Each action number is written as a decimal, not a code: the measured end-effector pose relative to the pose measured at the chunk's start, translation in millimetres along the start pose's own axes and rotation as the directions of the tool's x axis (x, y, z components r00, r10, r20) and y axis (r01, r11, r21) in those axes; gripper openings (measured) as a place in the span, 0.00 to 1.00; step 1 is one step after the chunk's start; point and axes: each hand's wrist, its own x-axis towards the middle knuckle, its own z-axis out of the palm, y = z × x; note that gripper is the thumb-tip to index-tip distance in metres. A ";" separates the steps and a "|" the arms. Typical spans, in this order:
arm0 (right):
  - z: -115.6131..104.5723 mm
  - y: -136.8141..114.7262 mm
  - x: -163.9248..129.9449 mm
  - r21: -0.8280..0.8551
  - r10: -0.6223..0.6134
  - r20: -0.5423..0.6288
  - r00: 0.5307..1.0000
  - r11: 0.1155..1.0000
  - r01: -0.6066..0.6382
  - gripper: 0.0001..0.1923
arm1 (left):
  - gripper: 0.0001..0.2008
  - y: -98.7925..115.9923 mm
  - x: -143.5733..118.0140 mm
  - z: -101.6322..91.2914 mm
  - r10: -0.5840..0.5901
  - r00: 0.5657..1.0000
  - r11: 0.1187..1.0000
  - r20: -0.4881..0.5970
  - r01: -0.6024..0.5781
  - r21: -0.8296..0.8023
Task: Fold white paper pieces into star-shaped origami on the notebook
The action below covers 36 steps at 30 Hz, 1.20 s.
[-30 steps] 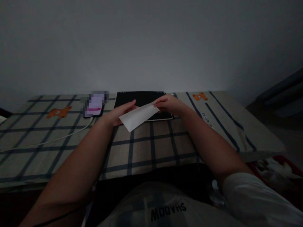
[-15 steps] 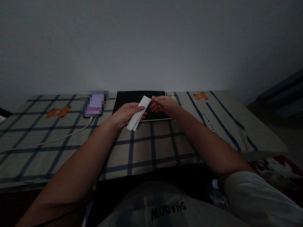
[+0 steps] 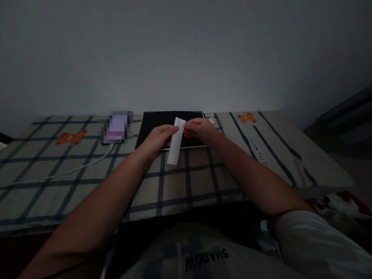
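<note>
Two bare hands meet over the far middle of a table spread with a checked tablecloth [image 3: 186, 182], both pinching one narrow folded strip of white paper [image 3: 176, 141]. The left hand [image 3: 157, 138] grips the strip from its 9 o'clock side, fingers curled around the upper part; the right hand [image 3: 200, 130] pinches the top end from the 3 o'clock side with thumb and fingertips. The paper strip hangs nearly upright in the view, its upper end between the two hands and its lower end pointing toward 6 o'clock, free of the fingers. Whether that lower end touches the cloth cannot be told in the dim light.

Directly behind the hands, at 12 o'clock, lies a flat black pad [image 3: 162, 120] with a row of small pale dots along its far edge; the strip overlaps its near edge in the view. At about 10 o'clock from the hands sits a phone [image 3: 117, 128] with a lit, blurred screen, and a white cable [image 3: 72, 168] runs from it toward 8 o'clock across the cloth. Orange bear prints [image 3: 71, 136] mark the cloth at 9 o'clock and at 2 o'clock. A plain pale wall [image 3: 186, 54] rises behind the table.
</note>
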 end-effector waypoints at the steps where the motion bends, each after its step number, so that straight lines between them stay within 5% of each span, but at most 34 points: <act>1: 0.1 -0.9 -1.1 -0.004 0.011 0.015 1.000 1.000 -0.011 0.12 | 0.20 0.3 1.1 -1.4 0.024 0.999 1.000 -0.021 -0.025 -0.007; 10: 3.1 -4.2 -5.9 -0.007 0.059 0.030 0.998 0.998 -0.059 0.09 | 0.19 0.5 5.1 -5.1 0.093 0.991 0.996 -0.096 -0.092 0.023; 36: 4.7 -2.0 -5.6 -0.061 0.051 -0.033 0.998 0.997 -0.053 0.12 | 0.11 -2.4 5.6 3.7 0.041 0.975 0.999 -0.220 -0.035 0.030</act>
